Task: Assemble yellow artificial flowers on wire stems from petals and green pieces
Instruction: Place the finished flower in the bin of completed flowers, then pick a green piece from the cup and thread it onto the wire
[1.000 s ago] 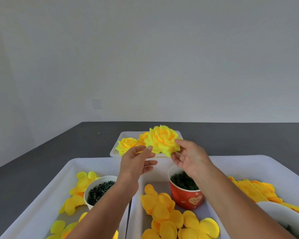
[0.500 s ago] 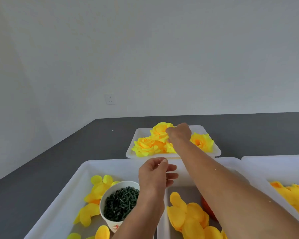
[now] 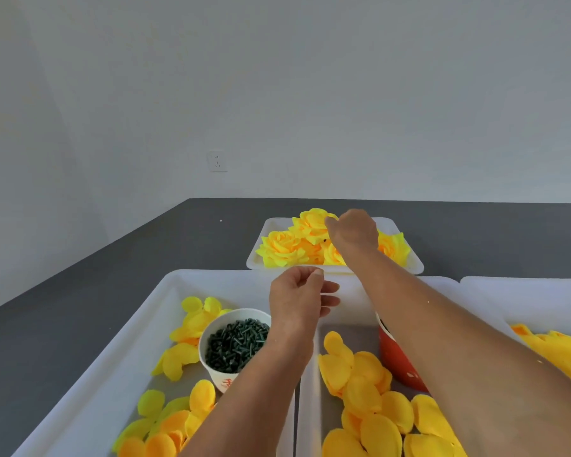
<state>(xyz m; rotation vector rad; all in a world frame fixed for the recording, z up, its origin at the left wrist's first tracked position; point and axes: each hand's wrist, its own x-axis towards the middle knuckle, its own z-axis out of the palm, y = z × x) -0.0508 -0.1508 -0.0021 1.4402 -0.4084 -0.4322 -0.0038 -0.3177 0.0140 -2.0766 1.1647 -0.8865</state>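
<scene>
Spreading across the dark surface point(image 3: 80, 311) are white trays point(image 3: 119, 344); the near ones hold loose yellow petals point(image 3: 370, 390) and a white cup of green pieces point(image 3: 234, 344), beside a red cup point(image 3: 396, 361). The far tray point(image 3: 409, 258) carries finished yellow flowers point(image 3: 284, 249). The right hand point(image 3: 351, 230) reaches there, its grip curled at the top flower point(image 3: 314, 222). The left hand point(image 3: 299, 295) hovers, thumb and forefinger together; whether they hold anything, I cannot tell.

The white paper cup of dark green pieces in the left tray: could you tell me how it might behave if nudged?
The white paper cup looks thin-walled and probably light, so it may slide. Its narrower base suggests it could tip, scattering the loose green pieces.
</scene>
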